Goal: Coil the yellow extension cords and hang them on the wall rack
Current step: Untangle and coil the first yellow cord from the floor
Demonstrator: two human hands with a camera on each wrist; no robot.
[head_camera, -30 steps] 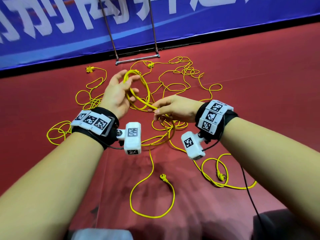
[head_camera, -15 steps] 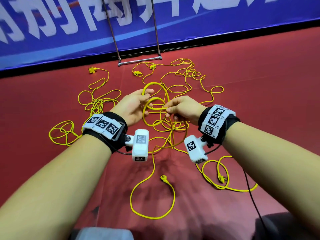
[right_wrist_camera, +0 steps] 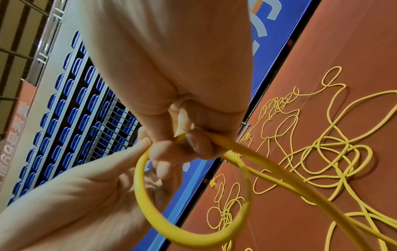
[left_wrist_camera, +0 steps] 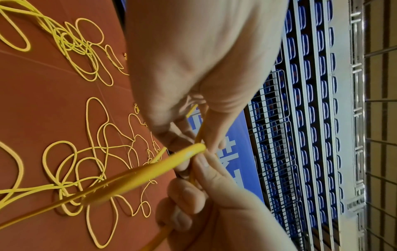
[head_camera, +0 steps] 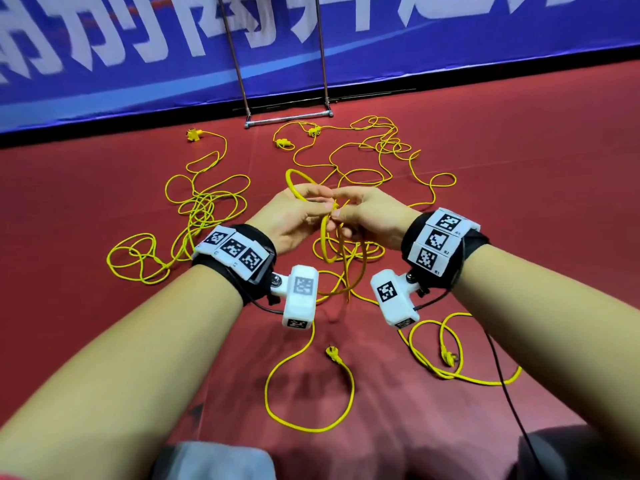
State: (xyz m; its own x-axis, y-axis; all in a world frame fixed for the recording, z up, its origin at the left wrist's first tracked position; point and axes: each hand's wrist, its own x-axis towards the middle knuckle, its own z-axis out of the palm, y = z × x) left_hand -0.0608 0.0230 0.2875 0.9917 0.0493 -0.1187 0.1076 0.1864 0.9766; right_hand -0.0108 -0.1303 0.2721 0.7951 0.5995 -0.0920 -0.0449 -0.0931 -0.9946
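Both hands meet at chest height above the red floor, working one yellow cord [head_camera: 323, 244]. My left hand [head_camera: 294, 216] holds small loops of it, one ring standing above the fingers and another hanging below. My right hand [head_camera: 367, 216] pinches the same cord between thumb and fingers right beside the left. The right wrist view shows a ring of cord [right_wrist_camera: 189, 234] passing over the left hand's fingers [right_wrist_camera: 141, 146], and my right hand [right_wrist_camera: 184, 146] gripping the strand. In the left wrist view the cord [left_wrist_camera: 163, 168] runs out from between the two hands. Its tail hangs down to the floor.
More yellow cords [head_camera: 204, 206] lie tangled across the red floor [head_camera: 536, 168], with plugs [head_camera: 194, 134] near the wall and one plug [head_camera: 333, 353] close to me. A metal rack frame [head_camera: 287, 116] stands against the blue banner [head_camera: 450, 39]. A wire grid panel [right_wrist_camera: 116, 129] hangs higher up.
The hands have come together and dropped lower. The right hand brought another turn of cord to the left hand, which now holds loops above and below its fingers.
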